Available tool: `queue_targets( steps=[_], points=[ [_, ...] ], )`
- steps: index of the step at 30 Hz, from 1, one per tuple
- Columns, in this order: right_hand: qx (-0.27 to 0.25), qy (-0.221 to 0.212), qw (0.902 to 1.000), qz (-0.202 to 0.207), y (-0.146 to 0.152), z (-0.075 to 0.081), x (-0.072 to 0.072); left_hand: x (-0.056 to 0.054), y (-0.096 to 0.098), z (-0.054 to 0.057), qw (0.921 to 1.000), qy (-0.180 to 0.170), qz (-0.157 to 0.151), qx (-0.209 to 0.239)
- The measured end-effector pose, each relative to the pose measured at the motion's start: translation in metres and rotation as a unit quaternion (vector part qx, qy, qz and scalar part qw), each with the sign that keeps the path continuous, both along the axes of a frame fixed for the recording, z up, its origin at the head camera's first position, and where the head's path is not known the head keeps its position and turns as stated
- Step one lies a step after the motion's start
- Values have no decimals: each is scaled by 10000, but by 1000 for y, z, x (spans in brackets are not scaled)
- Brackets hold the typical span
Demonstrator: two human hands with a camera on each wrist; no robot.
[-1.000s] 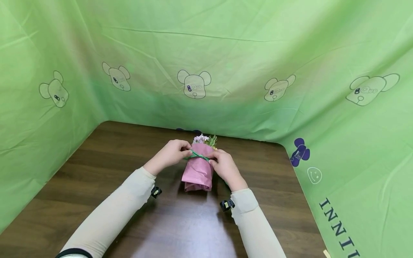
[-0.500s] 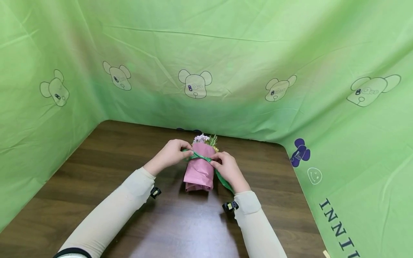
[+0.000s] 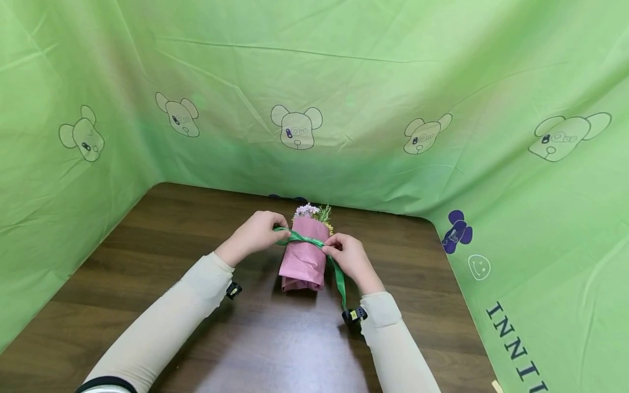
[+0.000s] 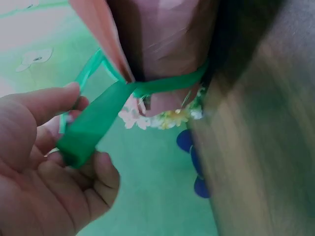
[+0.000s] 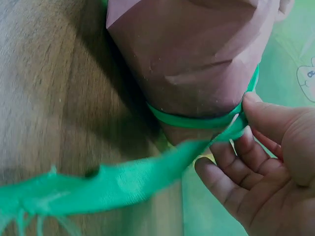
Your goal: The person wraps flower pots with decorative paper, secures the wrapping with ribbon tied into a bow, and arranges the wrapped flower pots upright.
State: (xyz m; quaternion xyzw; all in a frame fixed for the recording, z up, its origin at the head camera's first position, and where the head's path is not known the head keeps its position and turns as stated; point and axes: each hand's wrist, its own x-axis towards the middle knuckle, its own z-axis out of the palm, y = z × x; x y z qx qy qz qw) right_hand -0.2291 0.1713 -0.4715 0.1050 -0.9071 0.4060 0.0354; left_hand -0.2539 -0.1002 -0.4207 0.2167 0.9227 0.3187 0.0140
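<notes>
A small bouquet wrapped in pink paper (image 3: pixel 303 263) lies on the table, its lilac and yellow flowers (image 3: pixel 307 209) pointing to the far side. Around the wrap runs a green ribbon (image 3: pixel 310 240), crossed over the front. My left hand (image 3: pixel 257 234) pinches the ribbon at the bouquet's left side; the left wrist view shows a green band (image 4: pixel 98 120) between its thumb and fingers. At the right side, my right hand (image 3: pixel 350 256) pinches the ribbon close to the paper. A loose, frayed ribbon end (image 5: pixel 123 184) trails from that hand in the right wrist view.
The brown wooden table (image 3: pixel 187 229) extends around the bouquet. Green printed cloth (image 3: pixel 295 71) hangs behind it and along both sides. A small pale object (image 3: pixel 497 386) sits at the table's lower right edge.
My hands have drawn apart slightly, the left one moving left and the right one right and down. More ribbon shows, and its tail now hangs below my right hand.
</notes>
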Motion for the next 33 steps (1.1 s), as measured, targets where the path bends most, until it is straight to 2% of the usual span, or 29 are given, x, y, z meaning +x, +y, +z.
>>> queue_targets(
  steps=[3,8,14,18,24,33],
  points=[
    [-86,9,9999,71,5,0,-1,1,-5,4,9998,-36,-18,-175],
    [-121,99,9998,148,11,4,0,4,-12,13,9998,-18,31,-190],
    [161,294,9993,148,13,11,1,7,-15,20,9991,67,84,-414],
    [438,571,9971,234,13,14,2,8,-17,21,9981,174,216,-553],
    [798,974,9917,252,16,15,5,8,-20,19,9973,207,425,-570],
    [1117,1068,9873,362,12,19,15,5,-29,5,9976,37,511,-456]
  ],
)
